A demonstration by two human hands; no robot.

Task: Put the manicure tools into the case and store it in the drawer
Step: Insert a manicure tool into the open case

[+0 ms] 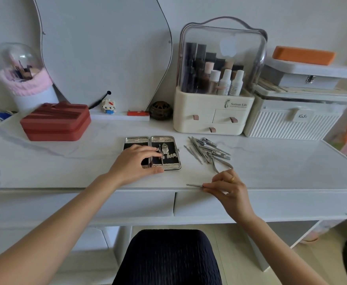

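Observation:
An open silver manicure case with a black lining lies flat on the white marble dresser top. My left hand rests over its left half, thumb at the front edge and fingertips on a thin tool in the right half. A pile of steel manicure tools lies to the right of the case. My right hand, near the front edge, pinches a slim metal tool pointing left. Two shut drawer fronts sit below the top.
A red zipped case stands at the back left, next to a pink-trimmed brush holder. A cream cosmetics organiser and a white ribbed box stand at the back right. A curved mirror leans on the wall.

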